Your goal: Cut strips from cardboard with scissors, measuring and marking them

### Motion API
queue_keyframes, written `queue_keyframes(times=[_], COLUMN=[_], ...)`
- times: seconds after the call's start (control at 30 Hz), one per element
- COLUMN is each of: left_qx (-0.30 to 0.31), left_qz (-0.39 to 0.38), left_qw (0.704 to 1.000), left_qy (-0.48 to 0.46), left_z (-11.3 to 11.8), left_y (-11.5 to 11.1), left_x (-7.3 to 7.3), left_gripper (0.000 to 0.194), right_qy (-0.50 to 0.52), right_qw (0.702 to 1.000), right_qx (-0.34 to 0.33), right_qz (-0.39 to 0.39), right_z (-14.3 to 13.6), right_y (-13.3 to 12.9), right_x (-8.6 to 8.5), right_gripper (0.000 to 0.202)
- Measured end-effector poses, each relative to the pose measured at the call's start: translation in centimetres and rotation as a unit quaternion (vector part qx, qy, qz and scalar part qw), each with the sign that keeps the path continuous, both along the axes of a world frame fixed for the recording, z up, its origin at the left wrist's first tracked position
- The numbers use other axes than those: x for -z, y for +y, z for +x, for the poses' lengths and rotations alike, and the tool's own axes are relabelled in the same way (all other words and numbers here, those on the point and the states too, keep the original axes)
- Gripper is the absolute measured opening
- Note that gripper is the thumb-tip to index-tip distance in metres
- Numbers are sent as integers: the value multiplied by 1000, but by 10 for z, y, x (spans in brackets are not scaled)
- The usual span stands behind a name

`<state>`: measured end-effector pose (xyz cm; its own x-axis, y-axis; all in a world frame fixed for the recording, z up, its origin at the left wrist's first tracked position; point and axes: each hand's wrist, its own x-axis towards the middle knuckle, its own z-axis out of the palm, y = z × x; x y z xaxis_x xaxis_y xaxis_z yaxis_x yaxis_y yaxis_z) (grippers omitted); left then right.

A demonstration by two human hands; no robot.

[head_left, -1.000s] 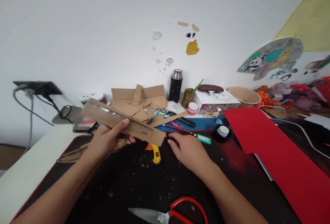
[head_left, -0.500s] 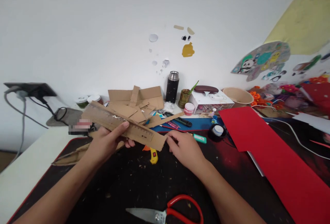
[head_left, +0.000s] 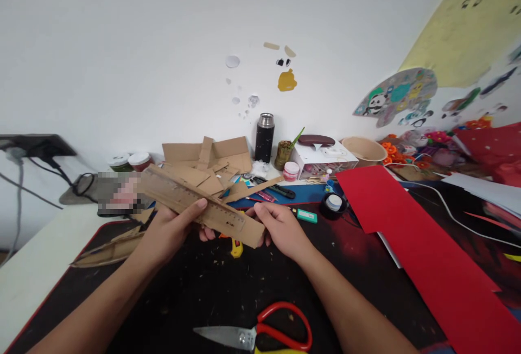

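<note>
A long cardboard strip is held above the dark mat, with a clear ruler lying along its top face. My left hand clasps both near the middle, thumb on the ruler and fingers underneath. At the strip's right end, my right hand grips the cardboard, thumb on top and some fingers hidden below. Just under the strip, a yellow cutter lies partly covered on the mat. Red-handled scissors rest on the mat near the front edge.
Cardboard scraps, a black thermos and a white box stand along the wall. Red sheets cover the right side. A folded cardboard piece lies left, and a black bowl sits behind the right hand.
My right thumb has moved onto the top of the strip's right end, and that hand now grips it more fully. The whole view has shifted slightly to the right.
</note>
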<state>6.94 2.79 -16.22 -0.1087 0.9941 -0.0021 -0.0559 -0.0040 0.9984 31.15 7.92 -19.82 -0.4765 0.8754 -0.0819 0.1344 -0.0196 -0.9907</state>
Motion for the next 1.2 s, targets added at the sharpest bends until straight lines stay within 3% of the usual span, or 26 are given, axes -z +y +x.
queue_keyframes(times=[0.1, 0.37, 1.07, 1.2], left_qx=[3, 12, 35, -11], left_qz=[-1, 1, 6, 0], left_qw=[1000, 1000, 999, 997], left_qy=[9, 13, -27, -80], left_z=[-1, 0, 5, 9], left_y=[1, 1, -2, -2], left_x=[7, 12, 17, 14], left_gripper=[42, 43, 40, 37], right_qy=[17, 33, 9, 49], right_qw=[1000, 998, 998, 997], right_qx=[-12, -44, -64, -52], right_qz=[-1, -30, -13, -37], right_z=[-1, -4, -6, -6], right_y=[-3, -12, -13, -12], right_x=[-3, -10, -4, -5], right_gripper=[58, 32, 45, 49])
